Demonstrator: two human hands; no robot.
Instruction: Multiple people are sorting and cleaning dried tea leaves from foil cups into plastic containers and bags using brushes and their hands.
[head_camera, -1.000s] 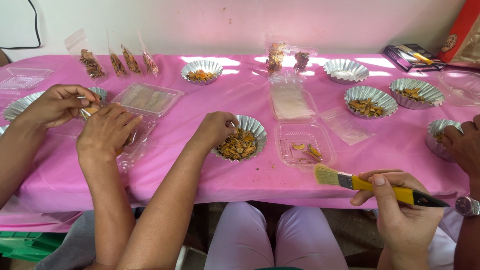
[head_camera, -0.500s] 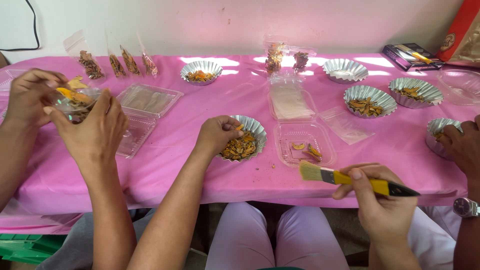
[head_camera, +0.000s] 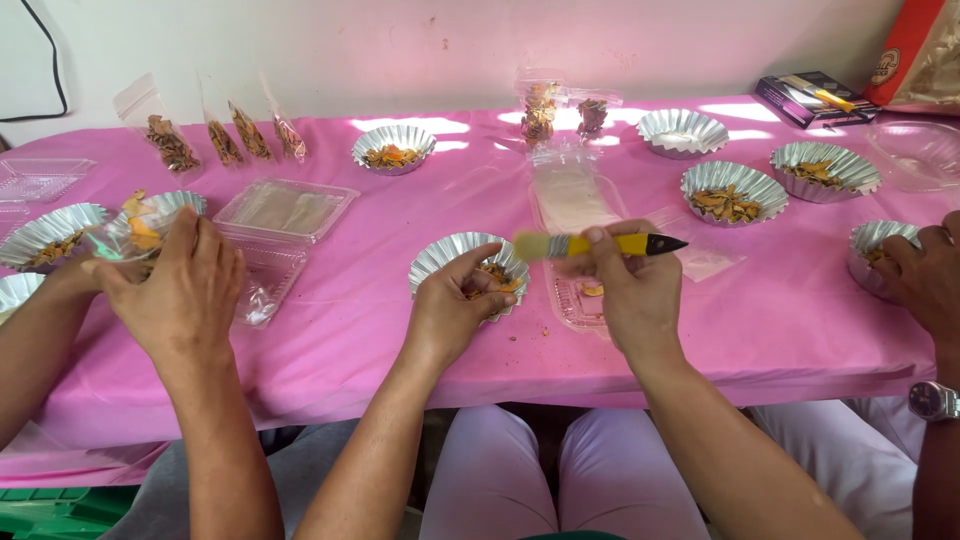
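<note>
Left hand (head_camera: 455, 305) pinching chips at foil dish (head_camera: 440, 255) rim, right hand (head_camera: 625, 285) gripping yellow brush (head_camera: 600, 244) just above.

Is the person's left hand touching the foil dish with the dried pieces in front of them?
Touching. The head view shows the left hand lying over the near rim of the foil dish, fingers reaching in among the dried pieces.

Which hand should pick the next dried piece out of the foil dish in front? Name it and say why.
Left. The left hand already rests at the foil dish, fingers over the dried pieces. The right hand is busy gripping the yellow-handled brush above the dish's right rim.
</note>
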